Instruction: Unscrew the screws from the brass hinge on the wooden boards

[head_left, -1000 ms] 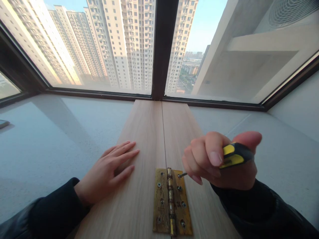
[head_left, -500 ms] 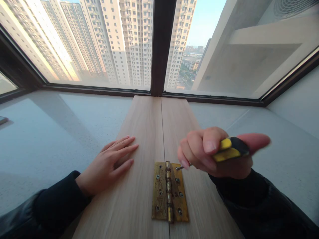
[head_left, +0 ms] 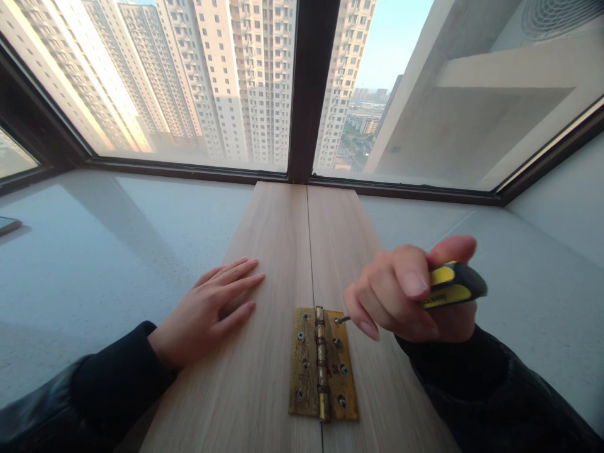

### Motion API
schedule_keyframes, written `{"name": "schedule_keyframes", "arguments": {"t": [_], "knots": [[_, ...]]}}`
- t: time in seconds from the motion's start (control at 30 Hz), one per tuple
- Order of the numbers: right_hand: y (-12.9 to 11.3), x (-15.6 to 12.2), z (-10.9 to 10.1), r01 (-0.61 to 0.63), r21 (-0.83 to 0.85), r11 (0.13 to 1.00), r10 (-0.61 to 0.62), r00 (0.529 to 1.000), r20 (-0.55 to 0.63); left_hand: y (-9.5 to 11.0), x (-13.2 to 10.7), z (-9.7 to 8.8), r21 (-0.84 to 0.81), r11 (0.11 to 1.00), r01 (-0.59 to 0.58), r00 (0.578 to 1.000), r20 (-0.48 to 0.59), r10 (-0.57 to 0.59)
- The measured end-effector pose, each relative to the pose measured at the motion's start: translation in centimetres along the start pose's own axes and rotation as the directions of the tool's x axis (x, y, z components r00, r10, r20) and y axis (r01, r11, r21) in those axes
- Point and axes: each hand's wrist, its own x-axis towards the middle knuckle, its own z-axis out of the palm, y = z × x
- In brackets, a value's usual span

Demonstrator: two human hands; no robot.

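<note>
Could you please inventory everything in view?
Brass hinge: one, tarnished gold, across boards
Crosshead screws: eight, silvery, on hinge
Thick screwdriver: one, yellow and black, tip at hinge
Wooden boards: two, beige, beneath hinge
Speckled surfaces: two, white, flanking boards
Flat object: one, grey, left edge
Window frame: one, dark, beyond boards
Tall buildings: several, cream, outside
Concrete structure: one, grey, outside
Round grille: one, pale, top right
Left hand: one, on left board
Right hand: one, gripping screwdriver
Sleeves: two, black, at wrists
</note>
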Motion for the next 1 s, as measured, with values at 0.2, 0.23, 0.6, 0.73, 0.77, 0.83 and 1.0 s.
{"name": "schedule_keyframes", "arguments": {"t": [0.2,0.23,0.6,0.73,0.77,0.83,1.0], "knots": [[-0.62,-0.45,0.30,-0.074,-0.015,0.997,0.071,0.989,-0.127,0.00,0.06,0.06,-0.001,1.000,-0.005,1.000,0.003,0.005],[-0.64,-0.53,0.22,-0.076,-0.037,0.996,0.070,0.987,-0.144,0.03,0.07,0.03,-0.002,1.000,-0.005,1.000,0.005,0.005],[-0.64,-0.54,0.52,-0.087,0.016,0.996,0.088,0.991,-0.098,-0.01,-0.02,0.03,0.002,1.000,-0.002,1.000,0.010,0.002],[-0.34,-0.79,0.04,-0.027,-0.088,0.996,0.014,0.989,-0.147,0.01,-0.01,-0.01,0.017,1.000,-0.002,1.000,0.019,0.001],[-0.19,-0.75,-0.04,-0.007,-0.096,0.995,-0.005,0.992,-0.127,0.02,0.00,-0.01,0.018,1.000,-0.003,1.000,0.020,0.002],[0.03,-0.57,-0.05,0.013,-0.059,0.998,-0.017,0.997,-0.070,0.02,0.01,-0.02,0.014,1.000,-0.004,1.000,0.015,0.004],[-0.31,-0.44,0.43,-0.052,0.015,0.999,0.054,0.991,-0.120,0.04,0.01,-0.05,-0.005,1.000,-0.010,1.000,-0.005,0.010]]}}
